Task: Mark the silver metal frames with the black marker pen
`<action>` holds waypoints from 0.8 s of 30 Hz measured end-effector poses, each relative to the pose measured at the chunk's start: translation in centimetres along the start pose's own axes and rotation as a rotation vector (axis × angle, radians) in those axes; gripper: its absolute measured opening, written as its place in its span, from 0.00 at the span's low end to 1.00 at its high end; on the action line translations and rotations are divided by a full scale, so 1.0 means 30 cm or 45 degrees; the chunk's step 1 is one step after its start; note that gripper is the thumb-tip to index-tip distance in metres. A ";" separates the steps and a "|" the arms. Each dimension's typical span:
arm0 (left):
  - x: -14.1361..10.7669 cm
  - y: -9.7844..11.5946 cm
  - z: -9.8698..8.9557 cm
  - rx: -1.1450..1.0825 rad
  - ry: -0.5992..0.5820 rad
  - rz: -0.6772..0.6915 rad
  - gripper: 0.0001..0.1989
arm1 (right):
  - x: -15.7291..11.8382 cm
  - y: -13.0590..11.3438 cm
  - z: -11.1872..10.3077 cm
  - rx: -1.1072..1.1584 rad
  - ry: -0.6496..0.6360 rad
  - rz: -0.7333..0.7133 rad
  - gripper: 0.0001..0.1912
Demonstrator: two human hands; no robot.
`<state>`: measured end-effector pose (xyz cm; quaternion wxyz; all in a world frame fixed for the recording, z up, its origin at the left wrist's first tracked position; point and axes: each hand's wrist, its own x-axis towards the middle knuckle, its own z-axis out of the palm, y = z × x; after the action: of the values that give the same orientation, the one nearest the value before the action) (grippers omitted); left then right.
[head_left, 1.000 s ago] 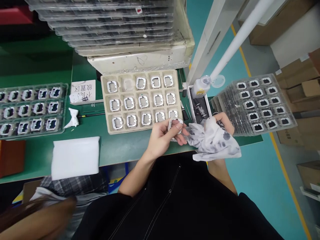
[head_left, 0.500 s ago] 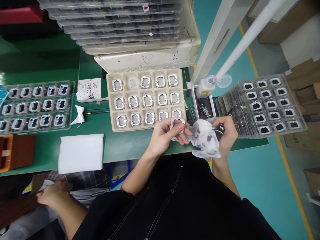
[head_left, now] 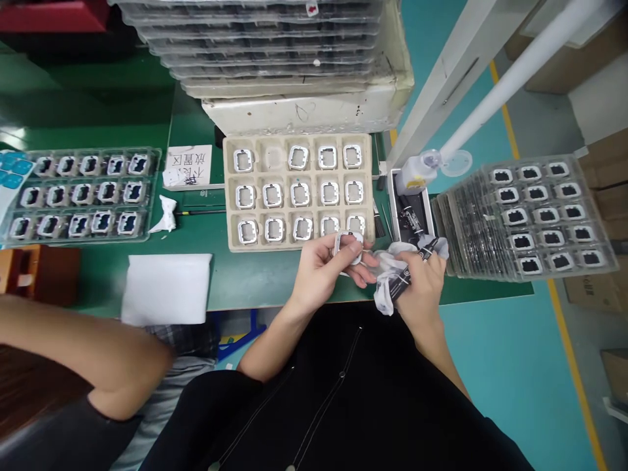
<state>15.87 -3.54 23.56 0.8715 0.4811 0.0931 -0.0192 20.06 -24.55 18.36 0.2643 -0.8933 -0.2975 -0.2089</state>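
My left hand (head_left: pixel 316 271) pinches a small silver watch-case-like frame (head_left: pixel 349 248) between thumb and fingers, just in front of the beige tray (head_left: pixel 226 196). Close beside it, my right hand (head_left: pixel 420 284) is closed round a black marker pen (head_left: pixel 401 282) with white print. A crumpled white cloth (head_left: pixel 384 294) is bunched in the same hand, partly hidden by the fingers. Similar silver frames (head_left: pixel 300 194) fill most pockets of the beige tray; one pocket in its back row holds none.
Clear trays of frames stand at left (head_left: pixel 152 196) and in a leaning stack (head_left: pixel 532 193) at right. A white box (head_left: pixel 392 196) holds a bottle (head_left: pixel 415 173). A folded white sheet (head_left: pixel 167 288) lies at left; a co-worker's arm (head_left: pixel 88 347) reaches in below.
My right hand has turned and moved left, and more of the marker pen shows. The cloth is bunched smaller. The co-worker's arm has risen. The whole view has shifted slightly.
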 end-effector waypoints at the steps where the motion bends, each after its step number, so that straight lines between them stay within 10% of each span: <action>1: -0.004 0.005 0.002 -0.013 0.023 -0.020 0.13 | -0.010 -0.002 0.003 -0.035 -0.012 0.014 0.08; 16: -0.008 0.024 0.003 -0.008 0.105 -0.080 0.14 | -0.105 -0.055 0.037 0.159 -0.152 0.073 0.12; 24: -0.015 0.028 0.006 0.058 0.138 -0.009 0.15 | -0.050 -0.075 0.033 0.636 0.183 0.226 0.09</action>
<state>15.57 -3.26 24.44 0.8539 0.5008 0.1415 0.0017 17.73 -23.05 17.60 0.5143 -0.8058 -0.2409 -0.1680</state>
